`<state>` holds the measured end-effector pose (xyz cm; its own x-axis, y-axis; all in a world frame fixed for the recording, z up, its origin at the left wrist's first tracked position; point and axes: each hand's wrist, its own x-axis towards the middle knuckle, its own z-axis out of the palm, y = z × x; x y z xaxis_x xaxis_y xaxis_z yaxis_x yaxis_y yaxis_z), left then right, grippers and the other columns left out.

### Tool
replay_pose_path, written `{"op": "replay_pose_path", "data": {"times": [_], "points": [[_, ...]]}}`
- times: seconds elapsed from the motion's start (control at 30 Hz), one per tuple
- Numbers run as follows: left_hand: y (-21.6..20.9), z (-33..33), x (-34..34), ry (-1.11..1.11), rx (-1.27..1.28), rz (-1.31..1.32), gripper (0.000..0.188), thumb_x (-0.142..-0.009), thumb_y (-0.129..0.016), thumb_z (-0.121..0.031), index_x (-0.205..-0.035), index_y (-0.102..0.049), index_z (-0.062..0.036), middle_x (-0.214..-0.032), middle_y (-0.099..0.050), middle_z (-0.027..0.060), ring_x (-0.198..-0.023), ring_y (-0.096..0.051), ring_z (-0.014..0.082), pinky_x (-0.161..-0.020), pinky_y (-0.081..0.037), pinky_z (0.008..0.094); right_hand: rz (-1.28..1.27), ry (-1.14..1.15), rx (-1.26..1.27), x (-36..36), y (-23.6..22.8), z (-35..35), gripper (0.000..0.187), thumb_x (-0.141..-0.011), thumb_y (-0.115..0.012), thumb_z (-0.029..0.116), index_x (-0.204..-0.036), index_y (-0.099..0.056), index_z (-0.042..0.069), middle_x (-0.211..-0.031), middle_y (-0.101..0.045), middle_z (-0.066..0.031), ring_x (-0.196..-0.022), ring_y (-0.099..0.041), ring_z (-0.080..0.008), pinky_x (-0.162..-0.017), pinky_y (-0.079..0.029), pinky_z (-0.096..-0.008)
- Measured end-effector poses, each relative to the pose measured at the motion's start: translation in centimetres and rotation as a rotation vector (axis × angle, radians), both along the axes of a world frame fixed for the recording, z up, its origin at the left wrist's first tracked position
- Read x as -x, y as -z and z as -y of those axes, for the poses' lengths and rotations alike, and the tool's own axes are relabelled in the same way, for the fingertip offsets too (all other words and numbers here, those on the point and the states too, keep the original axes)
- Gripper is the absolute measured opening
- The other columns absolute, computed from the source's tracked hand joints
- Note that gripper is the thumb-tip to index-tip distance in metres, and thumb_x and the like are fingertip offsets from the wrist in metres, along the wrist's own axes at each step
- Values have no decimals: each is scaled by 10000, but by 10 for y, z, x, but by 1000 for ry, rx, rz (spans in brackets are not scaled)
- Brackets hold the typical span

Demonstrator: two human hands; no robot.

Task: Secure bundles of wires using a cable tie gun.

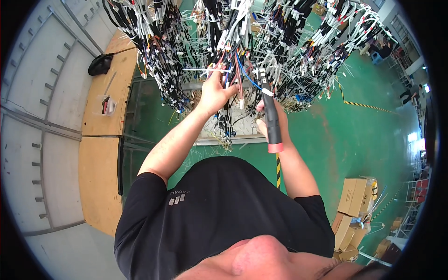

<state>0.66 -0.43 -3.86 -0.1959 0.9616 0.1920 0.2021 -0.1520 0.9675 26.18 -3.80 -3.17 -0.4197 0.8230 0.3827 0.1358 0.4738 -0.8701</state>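
Note:
A dense mass of hanging wire harnesses (280,51) with white, black, red and blue wires and many white cable ties fills the upper part of the head view. My left hand (215,91) reaches into it and grips a small bundle of red and blue wires (235,74). My right hand (269,120) holds a black hand tool with a red end (271,125), its tip pointing up at the same bundle beside a white cable tie.
Wooden workbenches (100,140) run along the left, carrying a black bag (100,64) and a small clear container (108,105). The floor is green (364,140) with yellow-black striped tape. Cardboard boxes (354,205) stand at lower right. Other people are far off at right.

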Motion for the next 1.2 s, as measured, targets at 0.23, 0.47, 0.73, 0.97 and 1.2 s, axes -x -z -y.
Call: {"op": "replay_pose_path", "data": {"times": [0.23,0.47,0.73,0.97,1.2], "points": [[-4,-1,8,453,119,538,360,-989,-727,-74,-1334,-642,-19,-1143,-753,54,-990,-708,170,-958,-556,333,-529,-199,60,30,-47,13,412,-893,-684,113,-1277,-583,0,-1219,-611,-117,-1093,-604,-206,-1038,-486,-413],[-9,-8,2,483,5,421,515,-985,-795,-147,-1434,-560,-60,-1164,-777,98,-1055,-729,152,-980,-577,326,-121,-166,-48,7,-116,34,593,-903,-745,192,-1404,-564,-68,-1170,-658,-123,-1131,-627,-226,-1069,-470,-392],[0,-6,-13,327,-41,349,484,-953,-775,15,-1393,-578,-28,-1051,-748,59,-807,-753,144,-780,-616,310,483,-95,-40,-6,-137,5,540,-801,-795,90,-1316,-665,-6,-1036,-683,-54,-934,-643,-142,-863,-537,-306],[-1,5,-9,-103,-127,-147,488,-841,-899,-251,-1224,-664,-60,-932,-766,209,-888,-755,423,-785,-595,481,649,-117,-85,2,-146,-13,545,-786,-798,82,-1307,-667,-12,-1030,-657,-65,-897,-610,-176,-835,-529,-332],[-18,17,9,-109,-180,-262,505,-853,-893,-253,-1263,-657,-75,-1034,-763,175,-893,-740,419,-783,-575,496,700,-166,-37,16,-154,-19,572,-747,-801,75,-1305,-698,1,-989,-683,-86,-888,-648,-191,-842,-531,-337]]}}
